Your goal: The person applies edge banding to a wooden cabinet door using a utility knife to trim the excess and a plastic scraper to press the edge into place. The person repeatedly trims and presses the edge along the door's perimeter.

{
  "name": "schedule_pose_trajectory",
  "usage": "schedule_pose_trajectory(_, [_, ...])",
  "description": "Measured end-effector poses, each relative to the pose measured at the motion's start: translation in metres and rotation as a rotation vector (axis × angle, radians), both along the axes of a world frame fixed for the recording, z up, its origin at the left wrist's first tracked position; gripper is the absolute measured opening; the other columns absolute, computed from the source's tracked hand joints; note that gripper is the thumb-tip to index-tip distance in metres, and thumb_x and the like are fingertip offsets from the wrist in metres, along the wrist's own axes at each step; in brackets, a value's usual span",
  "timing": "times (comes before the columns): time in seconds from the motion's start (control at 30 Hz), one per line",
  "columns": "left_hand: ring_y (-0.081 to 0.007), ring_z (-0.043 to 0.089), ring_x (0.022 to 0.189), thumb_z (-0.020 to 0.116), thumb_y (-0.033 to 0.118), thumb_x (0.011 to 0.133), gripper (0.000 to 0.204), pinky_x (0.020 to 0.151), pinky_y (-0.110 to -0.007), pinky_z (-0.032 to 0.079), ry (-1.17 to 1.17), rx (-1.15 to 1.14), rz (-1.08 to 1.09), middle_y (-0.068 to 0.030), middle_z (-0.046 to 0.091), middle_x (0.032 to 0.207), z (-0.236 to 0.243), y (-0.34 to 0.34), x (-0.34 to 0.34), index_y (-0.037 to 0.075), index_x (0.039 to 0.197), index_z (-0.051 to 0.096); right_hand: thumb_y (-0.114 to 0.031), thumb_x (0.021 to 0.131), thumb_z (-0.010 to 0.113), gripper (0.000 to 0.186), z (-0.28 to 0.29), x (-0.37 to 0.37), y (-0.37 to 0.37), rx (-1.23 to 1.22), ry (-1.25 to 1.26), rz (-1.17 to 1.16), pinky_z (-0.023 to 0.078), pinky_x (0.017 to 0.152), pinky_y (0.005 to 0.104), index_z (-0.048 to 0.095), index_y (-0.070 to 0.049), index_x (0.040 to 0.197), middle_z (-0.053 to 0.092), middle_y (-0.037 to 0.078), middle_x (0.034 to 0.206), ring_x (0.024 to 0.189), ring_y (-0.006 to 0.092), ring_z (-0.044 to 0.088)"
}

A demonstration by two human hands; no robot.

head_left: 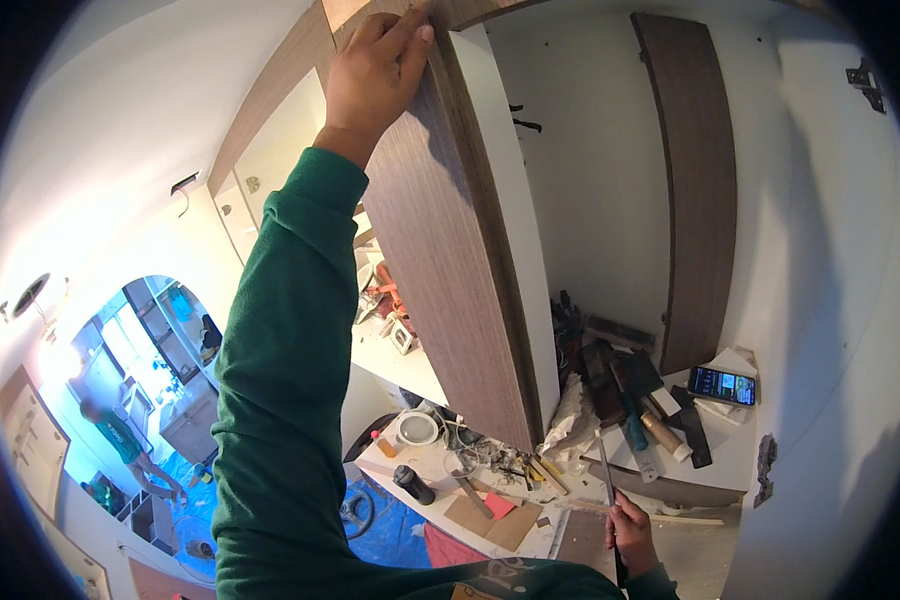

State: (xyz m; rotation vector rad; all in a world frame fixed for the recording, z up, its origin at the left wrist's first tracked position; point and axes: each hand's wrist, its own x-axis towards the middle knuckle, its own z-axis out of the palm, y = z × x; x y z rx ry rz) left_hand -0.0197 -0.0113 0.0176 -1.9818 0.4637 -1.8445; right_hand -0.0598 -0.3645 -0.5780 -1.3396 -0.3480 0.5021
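Note:
My left hand [375, 85] is raised at the top, its arm in a green sleeve. Its bent fingers and thumb press on the upper end of a brown wood-grain cabinet panel [455, 260], near the corner with the top rail. Low on the right, my right hand [632, 530] is closed round a long thin dark tool [611, 480] with a narrow shaft, held nearly upright. Whether it is a file or something else, I cannot tell. Behind it, inside the white cabinet, hand tools [635, 395] lie in a pile.
A loose wood-grain board [692, 190] leans on the cabinet's back wall. A lit phone [722, 386] rests at the right, near a hinge [766, 470]. Below stands a cluttered bench [450, 510] with a black bottle [413, 485]. Far left, another person [120, 435] stands on blue floor sheeting.

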Motion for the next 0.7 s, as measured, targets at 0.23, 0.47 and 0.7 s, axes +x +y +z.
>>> schedule_pose_trajectory(0.23, [-0.0348, 0.065, 0.116, 0.060, 0.043, 0.099, 0.043, 0.094, -0.048, 0.055, -0.104, 0.165, 0.061, -0.0129, 0.065, 0.132, -0.003, 0.024, 0.011, 0.012, 0.129, 0.069, -0.017, 0.108, 0.048, 0.046, -0.002, -0.003, -0.004, -0.010, -0.038, -0.027, 0.042, 0.047, 0.0241, 0.047, 0.002, 0.150, 0.051, 0.002, 0.070, 0.051, 0.0085, 0.047])
schedule_pose_trajectory(0.47, [-0.0349, 0.065, 0.116, 0.068, 0.039, 0.095, 0.035, 0.097, -0.046, 0.054, -0.105, 0.267, 0.142, -0.0143, 0.065, 0.134, -0.044, -0.005, -0.021, 0.012, 0.116, 0.075, -0.015, 0.106, 0.050, 0.042, 0.005, -0.004, -0.007, -0.002, -0.038, -0.019, 0.044, 0.048, 0.0252, 0.052, 0.002, 0.145, 0.053, 0.003, 0.070, 0.053, 0.0099, 0.051])
schedule_pose_trajectory(0.7, [-0.0351, 0.065, 0.110, 0.081, 0.032, 0.082, 0.028, 0.093, -0.047, 0.052, 0.549, 0.315, -0.538, -0.0172, 0.069, 0.112, -0.121, -0.103, -0.107, 0.006, 0.091, 0.076, -0.011, 0.105, 0.051, 0.020, 0.018, 0.007, 0.000, 0.068, 0.021, -0.025, 0.049, 0.053, 0.0301, 0.059, 0.001, 0.119, 0.059, 0.007, 0.074, 0.058, 0.0139, 0.057])
